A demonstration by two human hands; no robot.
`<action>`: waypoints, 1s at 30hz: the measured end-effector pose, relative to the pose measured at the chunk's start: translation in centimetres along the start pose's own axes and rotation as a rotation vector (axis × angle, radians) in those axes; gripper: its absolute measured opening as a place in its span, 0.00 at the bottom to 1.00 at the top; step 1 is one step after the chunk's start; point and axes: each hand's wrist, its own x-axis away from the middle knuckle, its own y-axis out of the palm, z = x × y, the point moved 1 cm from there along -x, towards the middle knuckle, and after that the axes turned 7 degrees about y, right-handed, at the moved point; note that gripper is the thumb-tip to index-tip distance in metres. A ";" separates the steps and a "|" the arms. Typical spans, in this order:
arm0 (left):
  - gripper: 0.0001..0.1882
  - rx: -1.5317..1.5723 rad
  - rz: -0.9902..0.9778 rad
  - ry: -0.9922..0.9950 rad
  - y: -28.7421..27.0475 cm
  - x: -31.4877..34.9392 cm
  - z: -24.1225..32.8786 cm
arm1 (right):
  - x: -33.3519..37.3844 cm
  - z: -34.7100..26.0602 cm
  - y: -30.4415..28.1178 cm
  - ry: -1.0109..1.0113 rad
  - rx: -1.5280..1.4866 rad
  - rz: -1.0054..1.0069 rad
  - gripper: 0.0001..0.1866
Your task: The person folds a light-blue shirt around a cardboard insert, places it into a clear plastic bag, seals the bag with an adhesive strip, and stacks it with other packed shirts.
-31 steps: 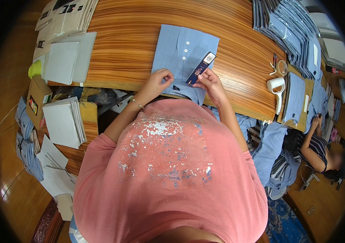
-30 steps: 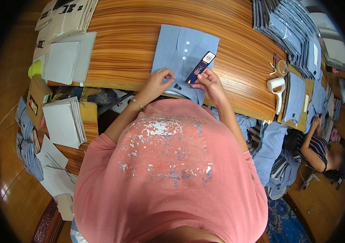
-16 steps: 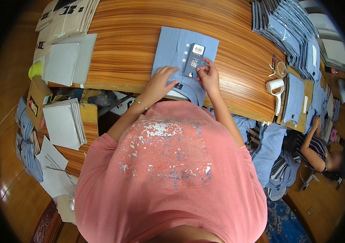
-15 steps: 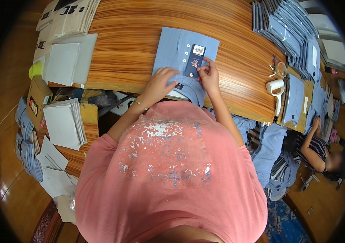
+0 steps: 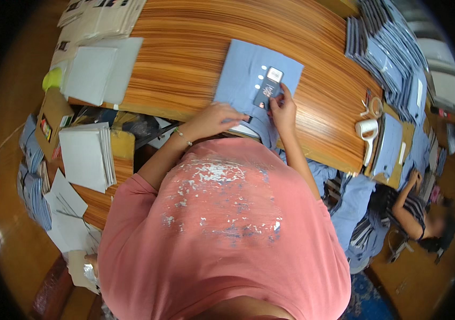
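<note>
A folded light-blue shirt (image 5: 238,80) is laid on the wood-grained worktop (image 5: 185,58), its collar end turned toward the wearer's body, between and partly beneath the two hands. A dark, oblong hang tag (image 5: 266,96) with a white label is seen over the shirt front, just right of three white buttons (image 5: 260,77). The tag's lower right edge is met by the thumb of the right hand (image 5: 284,109), whose forefinger is extended past that edge; the fingers are partly bent, and whether the tag is gripped cannot be told. By the left hand (image 5: 214,120), palm down with fingers loosely spread, nothing is grasped; it is held at the shirt's lower left, its fingertips near the collar opening and well apart from the tag. To the right, a white lint roller (image 5: 367,133) is placed near a tape roll (image 5: 376,107).
</note>
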 end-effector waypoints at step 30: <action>0.05 -0.310 1.019 -0.751 -18.7 19.6 -14.9 | -2.2 -17.0 36.1 -1.005 0.161 -0.565 0.20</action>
